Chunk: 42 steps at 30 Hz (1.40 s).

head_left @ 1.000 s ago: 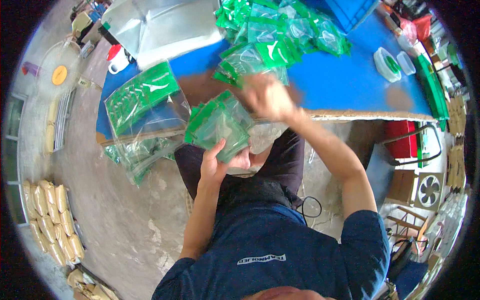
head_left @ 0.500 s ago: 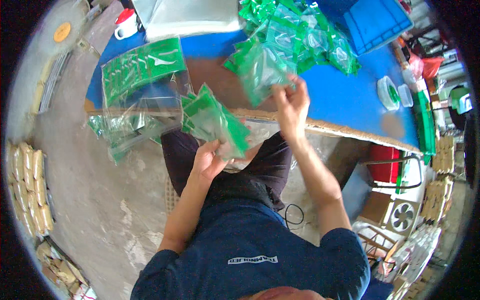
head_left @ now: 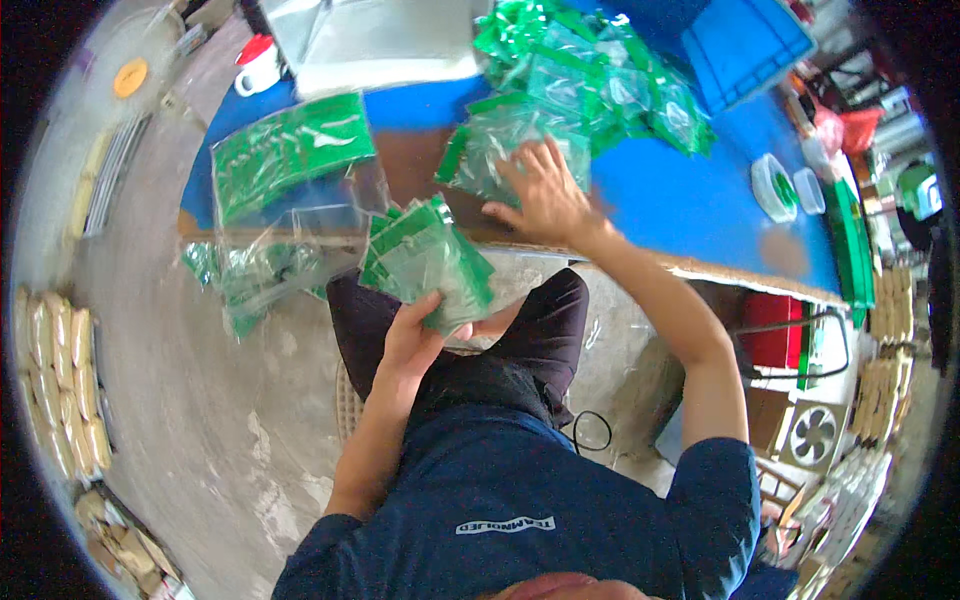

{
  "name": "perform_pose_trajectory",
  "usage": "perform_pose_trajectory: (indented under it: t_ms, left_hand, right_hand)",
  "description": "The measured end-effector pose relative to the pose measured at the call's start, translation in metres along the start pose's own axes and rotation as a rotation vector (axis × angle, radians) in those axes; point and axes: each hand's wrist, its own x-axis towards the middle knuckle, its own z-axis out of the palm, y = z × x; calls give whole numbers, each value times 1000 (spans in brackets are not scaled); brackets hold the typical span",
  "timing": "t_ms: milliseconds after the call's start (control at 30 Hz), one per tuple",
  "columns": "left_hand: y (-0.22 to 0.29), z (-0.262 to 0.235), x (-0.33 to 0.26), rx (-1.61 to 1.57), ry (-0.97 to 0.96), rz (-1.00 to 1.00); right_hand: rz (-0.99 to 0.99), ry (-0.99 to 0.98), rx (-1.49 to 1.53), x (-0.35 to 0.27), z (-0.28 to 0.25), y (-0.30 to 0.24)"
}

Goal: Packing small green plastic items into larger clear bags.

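Observation:
My left hand (head_left: 418, 330) grips a fanned stack of small green and clear plastic bags (head_left: 425, 258) above my lap, thumb on top. Over the near table edge, my right hand (head_left: 548, 198) has its fingers spread on a clear-and-green bag (head_left: 500, 150) lying before the pile. Beyond it rises a heap of similar green bags (head_left: 610, 85), each with something pale inside that I cannot make out. A large clear bag with a green printed panel (head_left: 295, 150) lies left of my hands, its lower part hanging off the table edge.
The blue table (head_left: 660, 200) carries a pale metal tray (head_left: 375, 45), a white mug with a red lid (head_left: 258, 68), a blue crate (head_left: 745, 50) and a round clear tub (head_left: 775, 188). Below on the right are a red box (head_left: 770, 330) and a fan (head_left: 812, 432).
My right hand has put down the bag it was pinching and opened flat over the bags near the pile. My left hand still holds its stack, barely shifted.

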Motion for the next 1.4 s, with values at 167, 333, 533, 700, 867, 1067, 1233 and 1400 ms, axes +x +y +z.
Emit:
perform_pose_trajectory:
  t_ms: [167, 333, 533, 700, 867, 1067, 1233, 1400]
  left_hand:
    - [-10, -4, 16, -86, 209, -18]
    - [-9, -10, 22, -98, 187, 13]
    - [-5, 5, 12, 153, 177, 87]
    - [1, -10, 11, 158, 140, 58]
    - [-4, -6, 8, 76, 149, -25]
    - [-22, 0, 19, 156, 116, 38]
    - [-10, -2, 13, 163, 138, 9]
    - [3, 4, 7, 183, 144, 109]
  right_hand:
    - [47, 109, 460, -19, 10, -51]
    - [44, 309, 344, 17, 9, -6]
    - [-105, 123, 276, -32, 16, -19]
    - [24, 215, 264, -28, -4, 7]
    - [263, 146, 40, -54, 5, 16]
    - [88, 41, 332, -47, -2, -36]
    - [259, 266, 68, -15, 16, 44]
    - [-68, 59, 220, -39, 12, 0]
